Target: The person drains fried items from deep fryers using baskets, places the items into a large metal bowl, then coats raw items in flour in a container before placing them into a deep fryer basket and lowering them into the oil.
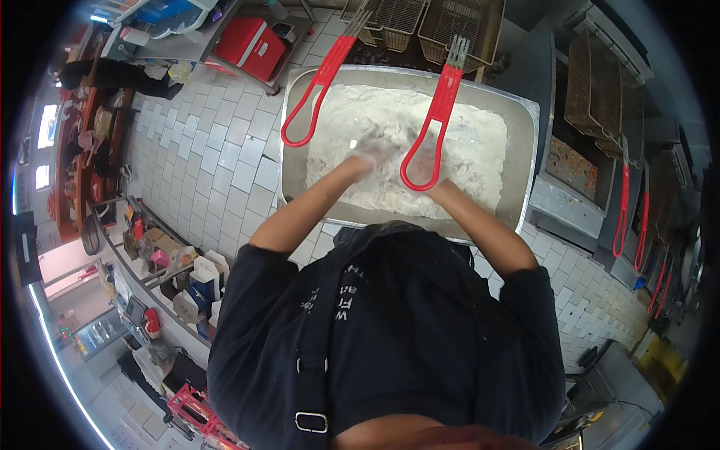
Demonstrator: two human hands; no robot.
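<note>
A large metal pan [518, 169] in front of me holds a bed of white flour [478, 146], heaped and clumped in places. My left hand [378, 154], in what looks like a clear glove dusted with flour, is down in the flour near the middle. My right hand [423, 162] is in the flour just beside it, partly covered by the red handle [447, 93] of a fryer basket that reaches over the pan. Both hands are blurred, and their fingers are partly hidden. A second red handle [323, 73] overhangs the pan's left part.
Wire fryer baskets [394, 22] sit beyond the pan. To the right are fryer equipment [568, 202] and hanging baskets with red handles [621, 214]. A red cooler [247, 48] stands on a metal shelf at the upper left. Another person [112, 76] is at the far left. White tiles [225, 152] cover the floor.
</note>
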